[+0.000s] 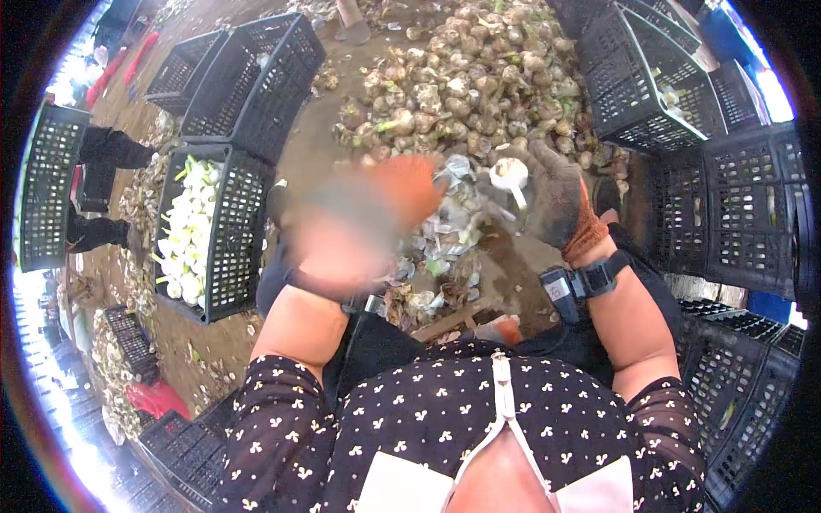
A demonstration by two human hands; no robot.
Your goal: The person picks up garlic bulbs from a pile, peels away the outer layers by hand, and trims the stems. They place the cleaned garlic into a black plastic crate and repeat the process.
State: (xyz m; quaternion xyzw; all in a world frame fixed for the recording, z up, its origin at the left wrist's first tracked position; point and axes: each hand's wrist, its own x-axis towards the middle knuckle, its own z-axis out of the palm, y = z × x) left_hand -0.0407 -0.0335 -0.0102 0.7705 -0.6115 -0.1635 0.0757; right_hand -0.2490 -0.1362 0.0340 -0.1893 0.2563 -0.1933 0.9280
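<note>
My right hand (554, 192), in a dirty grey and orange glove, has its fingers around a white bulb (510, 174) with a short green stem. My left hand (406, 190) wears an orange glove and is partly blurred; what its fingers do cannot be made out. Beyond both hands lies a big heap of brownish bulbs (479, 77). Loose peelings (453, 231) cover the ground between and below the hands. To the left, a black crate (235, 244) holds peeled white bulbs (192, 227).
More black crates (261, 85) stand at the upper left. Stacked crates (727, 205) line the right side, some with bulbs inside. Another person's dark-clothed legs (107, 162) show at the far left. A red bag (158, 398) lies lower left.
</note>
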